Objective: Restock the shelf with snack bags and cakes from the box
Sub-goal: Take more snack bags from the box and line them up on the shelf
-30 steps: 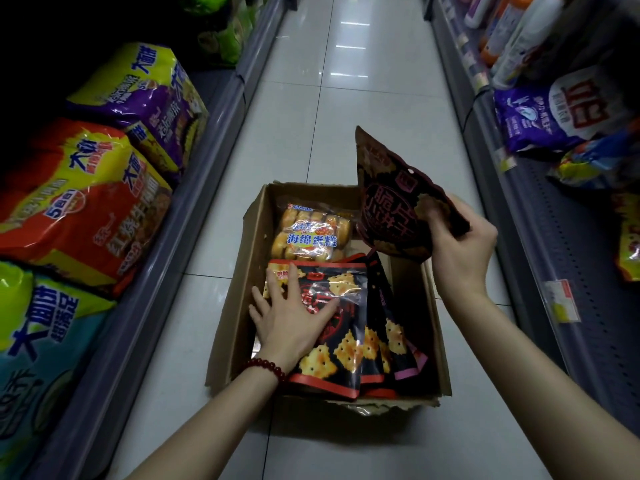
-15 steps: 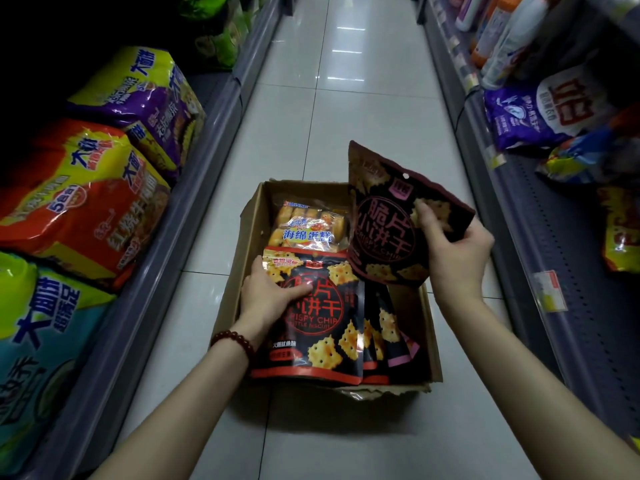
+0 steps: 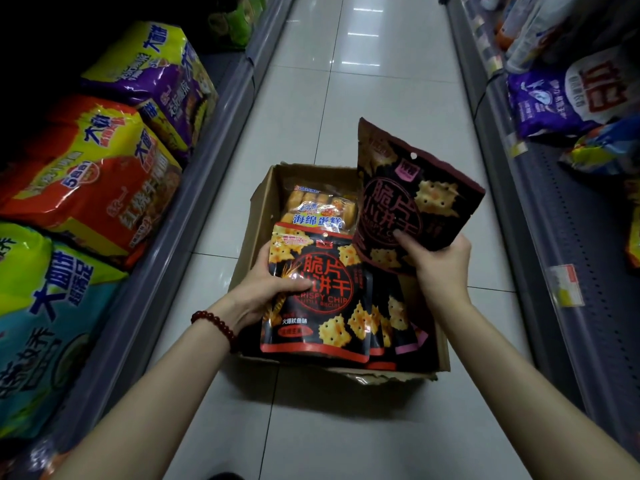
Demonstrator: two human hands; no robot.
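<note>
An open cardboard box (image 3: 258,216) sits on the tiled aisle floor. My left hand (image 3: 266,289) grips a black and red cracker snack bag (image 3: 322,306) by its left edge, lifted above the box. My right hand (image 3: 440,265) holds a dark maroon cracker bag (image 3: 412,188) upright over the box's right side. A clear pack of sponge cakes (image 3: 320,211) lies at the far end of the box. More cracker bags (image 3: 398,323) stand in the box behind the left-hand bag.
Big noodle multipacks fill the left shelf: purple (image 3: 156,81), red (image 3: 93,178), teal (image 3: 41,323). The right shelf (image 3: 571,237) has a bare perforated stretch with a price tag (image 3: 566,285); purple bags (image 3: 571,95) lie further along it.
My left hand went from lying flat on the top bag to gripping it and lifting it. My right hand turned the maroon bag to face me and lowered it slightly.
</note>
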